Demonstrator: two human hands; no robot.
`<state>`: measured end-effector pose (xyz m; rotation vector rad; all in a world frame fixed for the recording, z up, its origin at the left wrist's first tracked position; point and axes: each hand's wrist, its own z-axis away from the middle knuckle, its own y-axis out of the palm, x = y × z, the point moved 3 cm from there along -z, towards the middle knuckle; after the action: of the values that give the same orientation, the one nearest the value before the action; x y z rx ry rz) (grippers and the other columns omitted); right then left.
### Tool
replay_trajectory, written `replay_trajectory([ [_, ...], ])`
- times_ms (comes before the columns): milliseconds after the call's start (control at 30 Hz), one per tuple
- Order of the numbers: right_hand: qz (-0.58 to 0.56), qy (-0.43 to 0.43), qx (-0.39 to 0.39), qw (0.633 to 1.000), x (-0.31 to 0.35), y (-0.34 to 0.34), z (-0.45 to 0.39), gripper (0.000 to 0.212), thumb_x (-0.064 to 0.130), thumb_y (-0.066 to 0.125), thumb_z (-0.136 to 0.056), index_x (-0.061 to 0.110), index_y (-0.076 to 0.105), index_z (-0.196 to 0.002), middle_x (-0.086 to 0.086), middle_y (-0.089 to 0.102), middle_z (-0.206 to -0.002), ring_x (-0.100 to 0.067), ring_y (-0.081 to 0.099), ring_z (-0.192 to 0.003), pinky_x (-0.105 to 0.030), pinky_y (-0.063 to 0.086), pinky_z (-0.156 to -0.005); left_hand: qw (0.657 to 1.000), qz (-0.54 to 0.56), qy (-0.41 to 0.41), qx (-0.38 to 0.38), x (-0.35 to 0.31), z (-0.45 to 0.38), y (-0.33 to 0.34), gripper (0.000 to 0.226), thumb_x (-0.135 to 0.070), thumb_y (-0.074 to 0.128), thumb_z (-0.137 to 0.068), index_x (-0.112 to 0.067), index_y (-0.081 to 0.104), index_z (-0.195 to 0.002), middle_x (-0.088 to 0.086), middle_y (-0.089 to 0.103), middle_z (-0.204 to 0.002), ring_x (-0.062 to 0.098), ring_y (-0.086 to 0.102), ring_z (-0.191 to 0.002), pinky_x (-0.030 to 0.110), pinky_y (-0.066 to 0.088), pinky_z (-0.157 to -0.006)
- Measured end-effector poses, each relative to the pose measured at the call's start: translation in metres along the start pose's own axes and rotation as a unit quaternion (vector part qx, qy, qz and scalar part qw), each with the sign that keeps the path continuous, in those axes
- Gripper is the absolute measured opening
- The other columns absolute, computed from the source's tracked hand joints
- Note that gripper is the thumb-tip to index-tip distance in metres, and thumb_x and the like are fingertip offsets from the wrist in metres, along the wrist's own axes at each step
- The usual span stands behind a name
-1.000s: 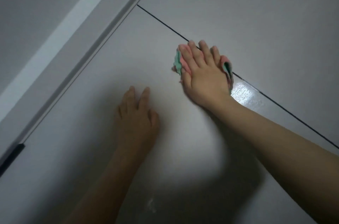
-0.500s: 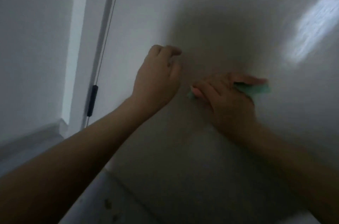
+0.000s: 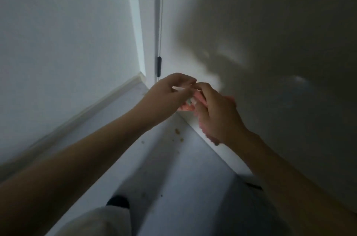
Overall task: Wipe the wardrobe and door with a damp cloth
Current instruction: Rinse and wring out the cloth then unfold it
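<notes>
A dim corner: a pale floor [image 3: 189, 177] runs between a wall [image 3: 63, 42] on the left and one large panel [image 3: 270, 42] on the right, which meet at a narrow vertical frame [image 3: 157, 13].

Nearest the camera, at the bottom edge, one knee [image 3: 100, 222] in light fabric shows, with a dark shape just beyond it, too blurred to name. Further along, a few brown crumbs [image 3: 176, 130] lie scattered on the floor near the foot of the panel. One skirting board [image 3: 100, 104] follows the base of the wall.

Two bare forearms reach forward and the two hands meet low down, in front of the bottom edge of the panel. The left hand [image 3: 170, 90] has its fingers curled, thumb and fingertips pinching at the top of one cloth [image 3: 188, 105]. The right hand [image 3: 216, 116] is wrapped round the same cloth, which shows pink with a bit of green between the hands and along the underside of the right palm. The cloth is bunched and held off the panel, as far as the blur allows.

Beyond the hands, one small dark fitting [image 3: 159, 66] sits on the frame. A shadow of the person falls across the panel.
</notes>
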<state>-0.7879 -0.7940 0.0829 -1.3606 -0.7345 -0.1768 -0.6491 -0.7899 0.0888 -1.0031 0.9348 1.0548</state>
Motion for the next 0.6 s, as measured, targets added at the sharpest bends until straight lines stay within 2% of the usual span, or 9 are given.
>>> replay_trajectory([
  [67, -0.059, 0.03, 0.054, 0.996, 0.034, -0.012, -0.002, 0.036, 0.026, 0.048, -0.098, 0.016, 0.042, -0.132, 0.017, 0.051, -0.086, 0.006, 0.053, -0.062, -0.013, 0.044, -0.066, 0.999, 0.03, -0.03, -0.018, -0.017, 0.021, -0.021, 0.023, -0.019, 0.059, -0.092, -0.025, 0.061, -0.114, -0.003, 0.066, -0.103, 0.0, 0.066, -0.075, 0.012, 0.047, -0.062],
  [167, -0.12, 0.051, 0.085, 0.988, 0.086, -0.031, -0.002, 0.037, 0.019, 0.055, -0.095, 0.011, 0.04, -0.128, 0.013, 0.053, -0.086, 0.011, 0.056, -0.062, -0.003, 0.038, -0.055, 0.994, 0.057, -0.082, -0.042, -0.049, 0.055, -0.058, 0.016, -0.021, 0.064, -0.089, -0.028, 0.065, -0.103, -0.003, 0.071, -0.092, 0.0, 0.065, -0.072, 0.014, 0.049, -0.063],
  [233, -0.149, 0.063, 0.096, 0.982, 0.129, -0.046, -0.003, 0.035, 0.019, 0.059, -0.092, 0.012, 0.042, -0.122, 0.006, 0.055, -0.089, 0.007, 0.055, -0.067, -0.003, 0.041, -0.057, 0.989, 0.072, -0.113, -0.065, -0.073, 0.081, -0.093, 0.008, -0.019, 0.067, -0.087, -0.025, 0.069, -0.093, -0.005, 0.072, -0.084, 0.0, 0.064, -0.068, 0.015, 0.049, -0.064],
  [367, -0.206, 0.072, 0.13, 0.967, 0.206, -0.059, 0.001, 0.025, 0.027, 0.064, -0.089, 0.02, 0.047, -0.106, 0.016, 0.058, -0.087, 0.005, 0.06, -0.07, -0.007, 0.044, -0.061, 0.983, 0.087, -0.138, -0.089, -0.108, 0.13, -0.152, 0.007, -0.015, 0.067, -0.085, -0.021, 0.07, -0.083, -0.011, 0.07, -0.069, -0.001, 0.062, -0.062, 0.013, 0.048, -0.061],
  [467, -0.237, 0.055, 0.167, 0.956, 0.259, -0.054, 0.007, 0.022, 0.041, 0.063, -0.087, 0.029, 0.05, -0.1, 0.015, 0.061, -0.09, 0.0, 0.063, -0.078, -0.015, 0.049, -0.064, 0.973, 0.108, -0.157, -0.132, -0.116, 0.17, -0.191, 0.005, -0.013, 0.067, -0.086, -0.017, 0.07, -0.085, -0.008, 0.069, -0.07, 0.001, 0.062, -0.061, 0.013, 0.048, -0.06],
  [600, -0.267, 0.034, 0.21, 0.94, 0.314, -0.034, 0.008, 0.012, 0.031, 0.057, -0.093, 0.021, 0.057, -0.1, 0.01, 0.061, -0.086, 0.002, 0.062, -0.068, -0.01, 0.047, -0.06, 0.949, 0.144, -0.181, -0.214, -0.11, 0.224, -0.229, 0.006, -0.013, 0.066, -0.087, -0.017, 0.069, -0.086, 0.0, 0.07, -0.079, 0.011, 0.065, -0.07, 0.026, 0.053, -0.071],
])
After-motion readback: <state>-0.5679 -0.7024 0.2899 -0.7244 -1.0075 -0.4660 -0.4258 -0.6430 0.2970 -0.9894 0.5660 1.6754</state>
